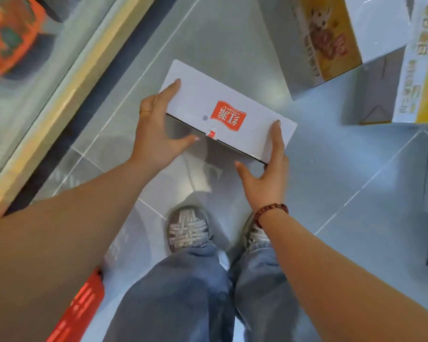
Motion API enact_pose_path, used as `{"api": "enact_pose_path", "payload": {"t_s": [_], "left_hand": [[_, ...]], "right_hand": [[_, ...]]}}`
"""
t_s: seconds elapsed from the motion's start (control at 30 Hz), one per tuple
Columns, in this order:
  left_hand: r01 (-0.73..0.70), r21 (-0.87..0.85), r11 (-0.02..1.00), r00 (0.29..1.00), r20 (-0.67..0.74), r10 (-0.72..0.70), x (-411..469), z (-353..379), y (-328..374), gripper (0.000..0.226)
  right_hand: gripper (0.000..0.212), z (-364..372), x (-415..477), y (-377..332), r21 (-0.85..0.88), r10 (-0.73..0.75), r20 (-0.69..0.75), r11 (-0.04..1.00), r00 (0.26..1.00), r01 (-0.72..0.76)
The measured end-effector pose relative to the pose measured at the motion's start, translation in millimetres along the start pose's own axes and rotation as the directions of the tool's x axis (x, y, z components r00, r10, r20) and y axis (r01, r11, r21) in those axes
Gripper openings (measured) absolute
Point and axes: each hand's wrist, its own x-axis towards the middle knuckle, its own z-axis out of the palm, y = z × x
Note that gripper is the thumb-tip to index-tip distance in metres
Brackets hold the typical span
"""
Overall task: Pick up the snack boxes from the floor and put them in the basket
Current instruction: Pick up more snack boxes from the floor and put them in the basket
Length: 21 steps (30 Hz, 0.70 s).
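White snack box [195,99], red logo, held clear of the tile floor [331,169]. Left hand [156,129] grips its left end, right hand [269,176] its right end: fingers spread, forefingers on top, thumbs beneath. Red basket [82,309], probably, at lower left

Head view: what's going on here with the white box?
A person holds the white box by its ends, left hand at one, right hand at the other, thumbs underneath. It looks lifted off the tiled floor, above their shoes. The red basket beside the left leg does not hold it yet. More snack boxes lie at upper right.
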Motion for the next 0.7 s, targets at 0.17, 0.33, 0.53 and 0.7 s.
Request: {"api": "enact_pose_path", "payload": {"t_s": [0.17, 0.33, 0.53, 0.7], "left_hand": [[0.035, -0.061, 0.997, 0.998, -0.042, -0.038, 0, -8, 30, 0.077], [0.064, -0.120, 0.991, 0.986, -0.144, -0.081, -15, -57, 82, 0.064], [0.083, -0.280, 0.956, 0.933, -0.315, -0.173, -46, -155, 185, 0.054], [0.058, -0.218, 0.974, 0.870, -0.468, -0.156, -103, -250, 269, 0.055]], "right_hand": [[0.073, -25, 23, -23, -0.011, 0.013, -0.018, 1.000, 1.000, -0.013], [0.063, -76, 17, -86, -0.080, -0.078, 0.058, 0.993, 0.995, 0.083], [0.054, -148, -15, -202, -0.031, -0.288, 0.124, 0.955, 0.950, 0.293], [0.048, -212, -73, -320, -0.107, -0.434, 0.139, 0.887, 0.890, 0.449]]}}
